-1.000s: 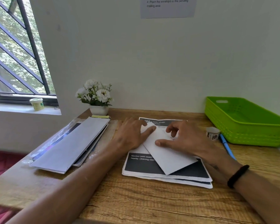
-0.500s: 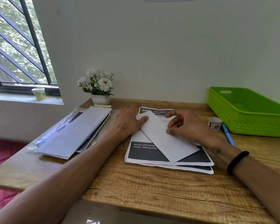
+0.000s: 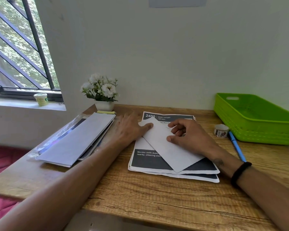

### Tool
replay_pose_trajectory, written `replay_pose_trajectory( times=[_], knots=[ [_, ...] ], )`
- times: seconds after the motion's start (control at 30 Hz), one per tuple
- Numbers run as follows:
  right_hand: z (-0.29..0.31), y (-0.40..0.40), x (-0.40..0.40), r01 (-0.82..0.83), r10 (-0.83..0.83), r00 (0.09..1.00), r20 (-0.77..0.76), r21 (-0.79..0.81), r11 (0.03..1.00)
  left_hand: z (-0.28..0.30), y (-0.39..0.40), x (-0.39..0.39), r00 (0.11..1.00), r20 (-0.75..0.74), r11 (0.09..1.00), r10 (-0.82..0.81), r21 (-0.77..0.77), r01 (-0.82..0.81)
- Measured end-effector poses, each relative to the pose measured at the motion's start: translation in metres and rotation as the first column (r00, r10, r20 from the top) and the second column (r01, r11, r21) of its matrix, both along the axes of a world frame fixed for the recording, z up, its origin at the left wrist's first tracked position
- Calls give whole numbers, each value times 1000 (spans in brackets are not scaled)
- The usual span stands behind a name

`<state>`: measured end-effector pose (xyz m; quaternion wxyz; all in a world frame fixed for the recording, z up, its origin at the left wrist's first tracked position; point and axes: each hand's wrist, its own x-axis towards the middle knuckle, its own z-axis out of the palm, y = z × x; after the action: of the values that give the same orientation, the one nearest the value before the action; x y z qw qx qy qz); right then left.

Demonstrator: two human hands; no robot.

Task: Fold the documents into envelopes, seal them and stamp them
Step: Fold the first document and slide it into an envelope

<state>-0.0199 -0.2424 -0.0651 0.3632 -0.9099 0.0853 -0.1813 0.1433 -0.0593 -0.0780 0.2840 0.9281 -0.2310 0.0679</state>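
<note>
Wall notice (text cropped)

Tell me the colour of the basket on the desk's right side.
Bright green basket, seen clearly in the head view.

The top printed sheet reads "2400" and "DESK / STUDY" in its dark header; its lower dark band begins "Monitor (with dust", "nearby, cleaning clot".

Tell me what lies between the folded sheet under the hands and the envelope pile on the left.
Nothing loose does. The folded sheet lies on the printed stack; the envelope pile sits left of it. Only the left hand and its forearm cross the bare desk strip between them.
</note>
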Motion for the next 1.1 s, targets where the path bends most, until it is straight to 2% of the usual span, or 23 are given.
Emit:
replay_pose_trajectory(
  times=[0.1, 0.17, 0.4, 0.57, 0.87, 0.93, 1.1],
  knots=[
    [0, -2, 1, -38, 34, 999, 35, 126, 991, 1, -2, 0, 1000, -12, 1000, 9, 24, -9],
    [-1, -1, 2, -57, 50, 997, 50, 143, 988, 3, -1, 0, 1000, 3, 999, 14, 43, -14],
    [-7, 5, 4, 32, -29, 999, 28, -93, 995, 3, 2, -9, 999, 30, 997, 25, 73, -27],
    [-7, 10, 2, 24, -23, 1000, 16, -115, 993, 10, 4, -15, 999, 45, 992, 8, 125, -14],
    [-6, 11, 2, 21, -21, 1000, -5, -121, 992, 1, -2, 11, 999, -22, 995, 46, 92, -44],
    [-6, 11, 2, 15, -16, 1000, -10, -102, 995, 6, 0, 6, 996, -65, 998, 56, 39, -53],
    [-7, 9, 3, 0, 0, 1000, 0, -41, 999, 17, 6, 4, 960, -280, 954, -17, -293, -68]
  ],
)
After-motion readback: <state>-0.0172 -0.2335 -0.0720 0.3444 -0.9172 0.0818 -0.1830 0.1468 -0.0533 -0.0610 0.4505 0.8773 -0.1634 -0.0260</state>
